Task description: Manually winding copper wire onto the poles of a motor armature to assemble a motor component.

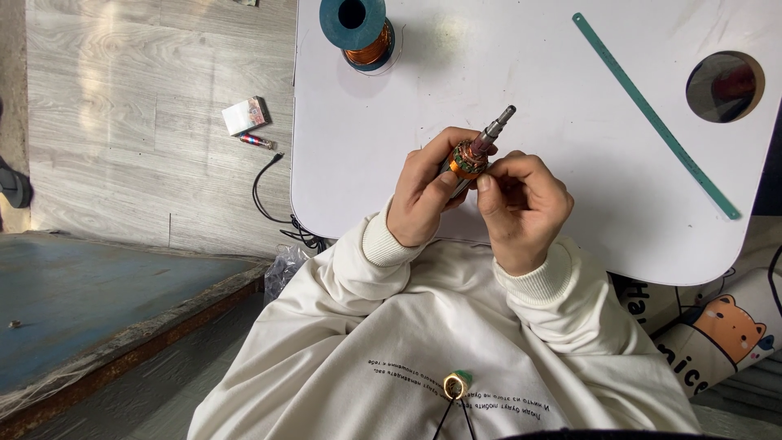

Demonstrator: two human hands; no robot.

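Both hands, left hand [423,195] and right hand [521,204], grip a small motor rotor [476,155] with fingers clenched around it. They hover over the white surface [529,90] near its front edge. Open room lies between the wire spool [362,33] and the green strip [652,114].

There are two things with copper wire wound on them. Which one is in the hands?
The small wound part on a metal shaft, held between left hand and right hand. The other, a teal-topped spool, stands alone at the table's far edge.

A small motor rotor [471,157] with orange copper windings sits on a grey metal shaft. It is tilted, shaft tip pointing up and right, gripped between both hands just above the white bench's near edge.
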